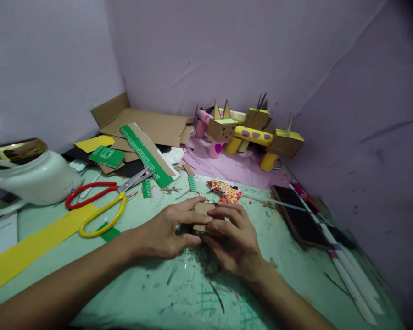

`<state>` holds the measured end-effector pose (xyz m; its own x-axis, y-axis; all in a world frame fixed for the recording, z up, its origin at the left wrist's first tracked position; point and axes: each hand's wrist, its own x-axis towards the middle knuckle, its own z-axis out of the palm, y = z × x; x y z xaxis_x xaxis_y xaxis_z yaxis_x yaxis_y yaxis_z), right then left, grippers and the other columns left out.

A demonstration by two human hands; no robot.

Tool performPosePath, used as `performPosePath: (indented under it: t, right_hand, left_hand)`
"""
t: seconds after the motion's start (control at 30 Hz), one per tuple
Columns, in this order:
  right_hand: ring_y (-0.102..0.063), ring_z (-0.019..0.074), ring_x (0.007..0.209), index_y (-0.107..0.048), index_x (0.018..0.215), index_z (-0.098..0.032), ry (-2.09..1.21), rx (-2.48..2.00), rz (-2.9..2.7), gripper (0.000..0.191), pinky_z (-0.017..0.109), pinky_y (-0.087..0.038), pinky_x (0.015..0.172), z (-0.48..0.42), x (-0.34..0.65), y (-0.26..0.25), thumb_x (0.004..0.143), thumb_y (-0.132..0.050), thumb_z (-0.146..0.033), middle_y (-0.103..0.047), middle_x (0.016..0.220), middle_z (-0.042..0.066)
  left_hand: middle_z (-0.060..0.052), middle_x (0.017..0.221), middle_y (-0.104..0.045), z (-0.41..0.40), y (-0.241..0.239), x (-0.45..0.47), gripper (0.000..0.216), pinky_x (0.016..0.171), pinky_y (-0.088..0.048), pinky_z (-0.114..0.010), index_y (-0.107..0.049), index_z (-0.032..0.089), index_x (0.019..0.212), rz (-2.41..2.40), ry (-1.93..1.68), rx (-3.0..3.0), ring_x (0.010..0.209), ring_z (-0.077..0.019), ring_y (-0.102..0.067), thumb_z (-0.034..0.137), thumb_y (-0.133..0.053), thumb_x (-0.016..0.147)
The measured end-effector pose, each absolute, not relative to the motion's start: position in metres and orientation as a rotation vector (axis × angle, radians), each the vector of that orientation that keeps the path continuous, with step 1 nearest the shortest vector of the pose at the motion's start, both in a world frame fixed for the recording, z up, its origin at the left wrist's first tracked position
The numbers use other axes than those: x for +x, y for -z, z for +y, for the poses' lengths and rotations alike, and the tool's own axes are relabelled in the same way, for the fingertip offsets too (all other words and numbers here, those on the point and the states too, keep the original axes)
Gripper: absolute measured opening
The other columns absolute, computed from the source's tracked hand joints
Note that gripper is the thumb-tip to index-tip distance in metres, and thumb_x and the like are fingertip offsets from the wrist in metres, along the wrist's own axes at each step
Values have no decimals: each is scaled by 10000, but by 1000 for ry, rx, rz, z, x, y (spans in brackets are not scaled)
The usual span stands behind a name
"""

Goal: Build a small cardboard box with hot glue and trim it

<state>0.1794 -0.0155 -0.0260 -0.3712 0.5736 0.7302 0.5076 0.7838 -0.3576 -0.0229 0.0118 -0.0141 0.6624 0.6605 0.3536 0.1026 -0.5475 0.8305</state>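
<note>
Both of my hands meet at the middle of the green work surface (179, 298) around a small brown cardboard piece (203, 210). My left hand (167, 231) grips its left side, thumb and fingers closed round it. Fingers of my right hand (236, 240) curl over its right side and top. Most of the piece is hidden under my fingers. Just beyond my hands lies a scrap of bright patterned paper (227, 191).
Scissors with red and yellow handles (103, 204) lie to the left, beside a yellow paper strip (30, 252) and a white jug (34, 178). Cardboard sheets (147, 126) and green strips are stacked behind. Cardboard animal figures (248, 133) stand at the back; a dark board (298, 215) and white sticks lie right.
</note>
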Motion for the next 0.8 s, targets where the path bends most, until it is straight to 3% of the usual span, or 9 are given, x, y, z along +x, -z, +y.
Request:
performPosePath:
  t: [0.1, 0.2, 0.27, 0.33, 0.47, 0.8]
  right_hand:
    - [-610, 274, 971, -609, 869, -253, -137, -821, -2016, 194, 492, -503, 853, -17, 179, 26, 735, -675, -130, -664, 938, 56]
    - [-591, 288, 1003, -601, 829, -241, -150, -834, -2000, 170, 490, -511, 844, -17, 178, 27, 734, -708, -149, -662, 934, 63]
    - [-593, 288, 990, -592, 819, -237, -139, -834, -1992, 164, 492, -515, 837, -17, 177, 27, 739, -719, -169, -657, 924, 65]
    - [-605, 284, 964, -583, 812, -237, -120, -830, -1988, 164, 495, -518, 826, -17, 175, 27, 740, -721, -183, -652, 904, 62]
    - [-621, 281, 927, -573, 798, -244, -92, -837, -1980, 163, 496, -526, 807, -16, 173, 27, 741, -724, -214, -645, 864, 52]
    - [-628, 267, 895, -569, 767, -240, -81, -830, -1971, 152, 481, -531, 798, -16, 171, 25, 740, -715, -212, -632, 834, 43]
  left_hand:
    - [-96, 1272, -651, 11, 10, -26, 334, 1057, -389, -508, -685, 231, 1130, 722, -861, 1887, 1282, -293, -500, 255, -589, 811]
    - [-87, 974, -738, 10, 1, -21, 244, 832, -520, -354, -707, 161, 929, 1039, -984, 1721, 936, -225, -661, 307, -551, 811]
    - [-25, 669, -671, 9, -6, -16, 195, 612, -483, -258, -662, 149, 700, 1210, -975, 1657, 652, -156, -596, 313, -575, 758]
    - [30, 496, -527, 9, -12, -10, 242, 494, -383, -219, -572, 161, 540, 1269, -902, 1576, 511, -109, -463, 332, -589, 710]
    - [67, 416, -406, 10, -19, -2, 263, 442, -285, -210, -498, 177, 452, 1288, -776, 1395, 448, -81, -348, 338, -610, 627]
    - [78, 402, -415, 12, -22, 2, 183, 463, -245, -225, -522, 169, 441, 1402, -737, 1231, 444, -71, -325, 225, -633, 575]
